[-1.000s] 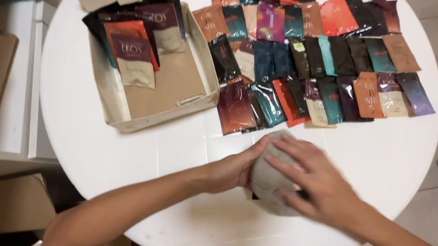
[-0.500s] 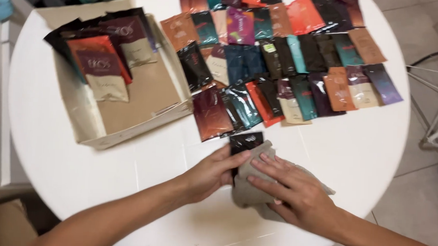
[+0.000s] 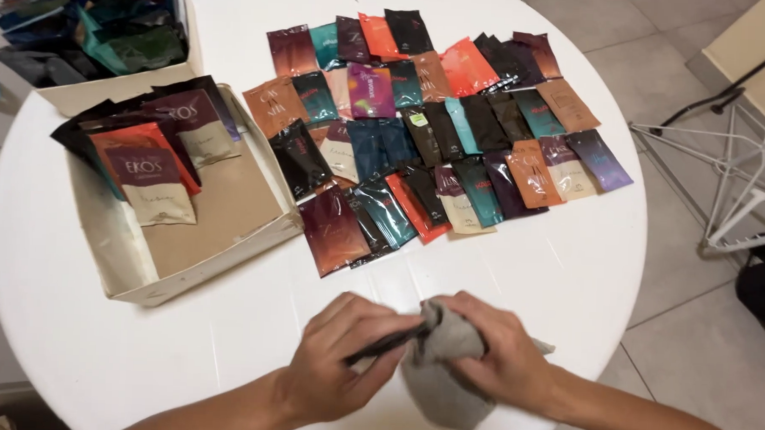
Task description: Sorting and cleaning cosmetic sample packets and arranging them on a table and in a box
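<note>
Near the front edge of the round white desk, both hands work a grey cloth pouch. The left hand pinches what looks like a dark sachet at its mouth; the right hand clasps the pouch. Rows of coloured sachets lie beyond, beside a cardboard box.

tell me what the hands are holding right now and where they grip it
The left hand pinches a thin dark flat sachet by its near end. The right hand grips a crumpled grey cloth around its top, wrapped over the sachet's far end.
</note>
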